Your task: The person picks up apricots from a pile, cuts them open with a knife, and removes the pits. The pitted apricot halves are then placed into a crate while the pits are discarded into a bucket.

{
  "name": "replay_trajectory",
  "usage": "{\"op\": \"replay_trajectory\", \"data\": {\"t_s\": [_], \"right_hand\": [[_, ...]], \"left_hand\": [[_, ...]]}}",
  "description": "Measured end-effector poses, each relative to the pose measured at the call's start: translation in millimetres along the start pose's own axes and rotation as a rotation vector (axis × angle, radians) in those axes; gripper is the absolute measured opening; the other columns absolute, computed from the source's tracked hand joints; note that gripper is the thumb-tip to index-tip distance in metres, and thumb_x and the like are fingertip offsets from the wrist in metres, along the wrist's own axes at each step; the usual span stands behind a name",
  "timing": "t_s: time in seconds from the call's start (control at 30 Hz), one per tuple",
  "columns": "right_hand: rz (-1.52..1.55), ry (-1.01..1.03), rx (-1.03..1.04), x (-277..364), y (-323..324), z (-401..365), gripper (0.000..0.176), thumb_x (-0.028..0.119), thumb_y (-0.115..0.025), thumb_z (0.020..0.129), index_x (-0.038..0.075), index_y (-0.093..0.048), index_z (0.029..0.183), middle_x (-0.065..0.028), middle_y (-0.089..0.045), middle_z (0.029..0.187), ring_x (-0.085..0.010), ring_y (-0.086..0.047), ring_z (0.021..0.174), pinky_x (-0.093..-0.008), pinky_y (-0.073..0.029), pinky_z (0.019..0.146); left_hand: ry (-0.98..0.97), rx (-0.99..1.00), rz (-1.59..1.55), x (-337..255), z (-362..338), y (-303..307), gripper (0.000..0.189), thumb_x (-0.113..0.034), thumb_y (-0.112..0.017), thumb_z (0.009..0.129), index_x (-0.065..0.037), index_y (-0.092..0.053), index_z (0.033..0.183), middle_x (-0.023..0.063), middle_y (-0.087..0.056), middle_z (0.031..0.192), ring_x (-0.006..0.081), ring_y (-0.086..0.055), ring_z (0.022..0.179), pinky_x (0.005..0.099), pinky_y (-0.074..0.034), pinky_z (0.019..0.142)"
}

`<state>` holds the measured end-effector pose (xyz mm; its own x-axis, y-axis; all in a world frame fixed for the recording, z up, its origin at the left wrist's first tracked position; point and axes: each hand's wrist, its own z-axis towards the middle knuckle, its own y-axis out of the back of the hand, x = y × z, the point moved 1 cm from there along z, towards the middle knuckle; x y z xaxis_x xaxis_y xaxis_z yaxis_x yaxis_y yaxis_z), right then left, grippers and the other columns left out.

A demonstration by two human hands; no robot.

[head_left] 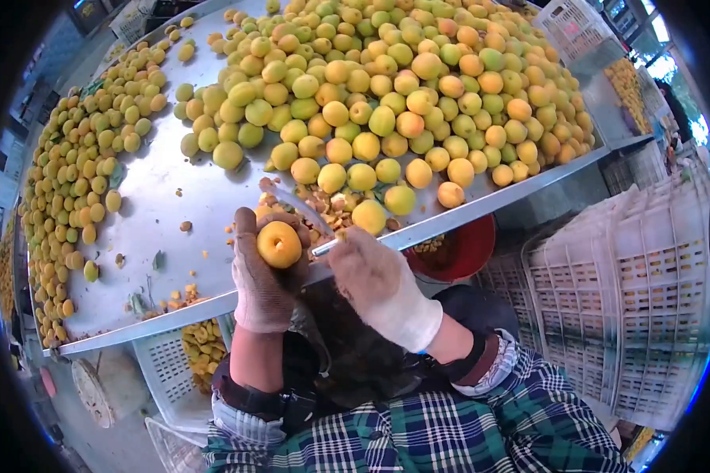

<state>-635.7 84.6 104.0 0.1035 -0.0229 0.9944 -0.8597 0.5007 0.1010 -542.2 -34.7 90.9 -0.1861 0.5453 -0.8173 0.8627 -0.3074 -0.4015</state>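
Note:
My left hand (262, 288), in a soiled white knit glove, is wrapped round a yellow apricot (279, 244) with a small dark dimple facing up. My right hand (383, 284), gloved the same way, grips a slender metal tool (324, 247) whose bright tip points toward the fruit; most of it is hidden in the fingers. Just beyond both hands, a curved greyish strip (300, 206) lies over chopped fruit scraps (339, 206) near the front edge of the metal table (154, 236).
A large heap of apricots (383, 87) covers the table's far side, with another band of apricots (95, 158) at left. Beneath the front edge are a red bucket (481, 248) and a white crate (162, 366) of halved fruit. Stacked crates (619, 292) stand at right.

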Motion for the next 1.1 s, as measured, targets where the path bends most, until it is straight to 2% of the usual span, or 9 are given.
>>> {"op": "replay_trajectory", "data": {"t_s": [0.03,0.13,0.17,0.33,0.53,0.73,0.83,0.97,1.1], "right_hand": [[-0.367,0.180,-0.118,-2,-3,2,0.019,0.026,-0.055,0.095,0.007,-0.052,0.093,-0.0135,-0.057,0.070,-0.0341,-0.062,0.068,-0.0412,-0.049,0.059],[-0.599,0.301,-0.104,-2,-7,-3,0.017,0.025,-0.055,0.094,0.008,-0.052,0.094,-0.0153,-0.062,0.080,-0.0369,-0.062,0.073,-0.0431,-0.049,0.059],[-0.682,0.210,-0.056,-4,-9,-5,0.019,0.026,-0.056,0.093,0.008,-0.052,0.095,-0.0138,-0.061,0.083,-0.0357,-0.063,0.072,-0.0442,-0.050,0.057],[-0.741,0.225,-0.053,-7,-15,-8,0.020,0.026,-0.055,0.093,0.007,-0.052,0.097,-0.0122,-0.061,0.082,-0.0347,-0.063,0.072,-0.0432,-0.050,0.056],[-0.804,0.262,-0.089,-13,-20,-8,0.021,0.026,-0.056,0.092,0.006,-0.053,0.097,-0.0123,-0.061,0.082,-0.0335,-0.063,0.068,-0.0418,-0.051,0.053],[-0.835,0.271,-0.113,-13,-24,-5,0.021,0.026,-0.057,0.091,0.005,-0.053,0.095,-0.0124,-0.060,0.079,-0.0331,-0.063,0.063,-0.0411,-0.051,0.050],[-0.834,0.275,-0.129,-15,-26,-4,0.022,0.026,-0.058,0.090,0.006,-0.054,0.096,-0.0121,-0.059,0.079,-0.0331,-0.062,0.062,-0.0413,-0.051,0.050],[-0.831,0.210,-0.080,-20,-32,-5,0.022,0.018,-0.062,0.087,0.006,-0.051,0.101,-0.0159,-0.059,0.079,-0.0368,-0.062,0.069,-0.0447,-0.049,0.054],[-0.804,0.201,-0.086,-26,-36,-5,0.025,0.024,-0.062,0.087,0.006,-0.051,0.101,-0.0155,-0.059,0.081,-0.0368,-0.062,0.069,-0.0448,-0.050,0.055]], "left_hand": [[0.006,-0.042,0.008,2,2,2,0.048,-0.048,-0.036,0.099,-0.005,-0.059,0.094,0.0042,-0.061,0.078,0.0126,-0.059,0.067,0.0238,-0.048,0.053],[0.016,-0.059,-0.093,3,8,1,0.054,-0.054,-0.033,0.099,-0.006,-0.059,0.096,0.0054,-0.061,0.076,0.0150,-0.057,0.061,0.0250,-0.045,0.048],[0.006,-0.064,-0.106,1,6,-2,0.056,-0.055,-0.032,0.099,-0.006,-0.059,0.097,0.0057,-0.061,0.076,0.0153,-0.058,0.061,0.0252,-0.045,0.048],[-0.072,-0.051,-0.142,6,10,1,0.063,-0.061,-0.030,0.098,-0.006,-0.059,0.099,0.0073,-0.061,0.077,0.0169,-0.058,0.061,0.0274,-0.046,0.051],[-0.144,-0.036,-0.034,4,4,2,0.064,-0.062,-0.029,0.098,-0.006,-0.059,0.099,0.0075,-0.061,0.077,0.0164,-0.059,0.062,0.0270,-0.047,0.052],[-0.128,-0.105,-0.024,-2,-2,-2,0.067,-0.064,-0.028,0.097,-0.005,-0.059,0.100,0.0068,-0.061,0.077,0.0154,-0.057,0.062,0.0259,-0.047,0.053],[-0.176,-0.023,0.012,-7,-8,-3,0.063,-0.062,-0.031,0.098,-0.006,-0.059,0.099,0.0067,-0.060,0.083,0.0156,-0.056,0.070,0.0258,-0.047,0.064],[-0.294,-0.034,0.110,-3,-8,0,0.067,-0.065,-0.030,0.097,-0.004,-0.058,0.100,0.0071,-0.060,0.083,0.0156,-0.056,0.072,0.0259,-0.046,0.066],[-0.347,-0.015,0.150,-1,-7,4,0.070,-0.067,-0.029,0.096,-0.003,-0.057,0.102,0.0080,-0.059,0.086,0.0159,-0.055,0.075,0.0257,-0.045,0.068]]}}
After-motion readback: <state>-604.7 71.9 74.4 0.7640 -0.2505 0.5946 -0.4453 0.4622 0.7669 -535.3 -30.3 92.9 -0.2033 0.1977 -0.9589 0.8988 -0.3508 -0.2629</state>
